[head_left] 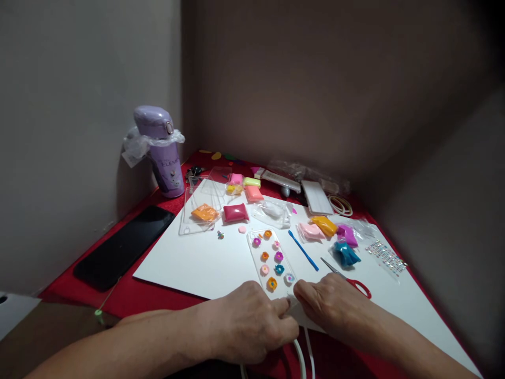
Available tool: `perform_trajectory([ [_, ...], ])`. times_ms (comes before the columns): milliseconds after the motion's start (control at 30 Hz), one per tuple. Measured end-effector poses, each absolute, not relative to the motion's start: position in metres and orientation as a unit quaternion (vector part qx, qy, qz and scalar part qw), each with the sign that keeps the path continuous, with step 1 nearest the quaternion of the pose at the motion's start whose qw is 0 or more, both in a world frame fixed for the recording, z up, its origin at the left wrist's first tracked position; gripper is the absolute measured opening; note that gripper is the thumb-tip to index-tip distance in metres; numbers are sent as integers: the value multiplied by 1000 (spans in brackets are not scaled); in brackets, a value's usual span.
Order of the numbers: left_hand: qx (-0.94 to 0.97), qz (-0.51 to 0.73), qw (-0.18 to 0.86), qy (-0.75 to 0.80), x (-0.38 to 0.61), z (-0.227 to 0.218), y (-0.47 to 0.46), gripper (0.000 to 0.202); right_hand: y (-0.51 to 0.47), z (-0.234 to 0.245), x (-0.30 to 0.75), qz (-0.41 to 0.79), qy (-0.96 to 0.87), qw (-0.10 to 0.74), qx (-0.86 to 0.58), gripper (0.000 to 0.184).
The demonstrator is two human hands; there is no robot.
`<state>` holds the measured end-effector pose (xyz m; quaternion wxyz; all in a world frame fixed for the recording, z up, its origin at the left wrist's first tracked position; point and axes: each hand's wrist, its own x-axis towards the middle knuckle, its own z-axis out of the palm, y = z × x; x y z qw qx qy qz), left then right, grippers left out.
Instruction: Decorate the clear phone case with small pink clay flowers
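Note:
A clear phone case [270,258] with several small clay flowers on it lies on a white board [197,260]. My left hand [248,326] and my right hand [331,305] meet at the case's near end, both with fingers pinched together. What they pinch is hidden between the fingertips. Red-handled scissors [357,284] lie just beyond my right hand. A blue modelling tool [303,250] rests to the right of the case.
Packets of coloured clay [235,212] and a second clear case [199,210] lie at the back of the board. A lilac bottle [163,152] stands at the back left, a black phone [122,247] on the red tablecloth at left. A gem sticker sheet [386,258] lies at right.

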<state>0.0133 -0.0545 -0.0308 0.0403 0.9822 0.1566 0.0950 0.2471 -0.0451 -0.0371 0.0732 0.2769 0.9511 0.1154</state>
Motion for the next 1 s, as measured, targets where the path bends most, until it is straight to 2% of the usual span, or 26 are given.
perform_trajectory([
  [467, 982, 89, 33, 161, 14, -31, -54, 11, -38, -29, 227, 85, 957, 80, 265, 21],
  [1000, 982, 96, 43, 159, 14, -32, -53, 13, -40, -35, 233, 109, 962, 62, 243, 23],
])
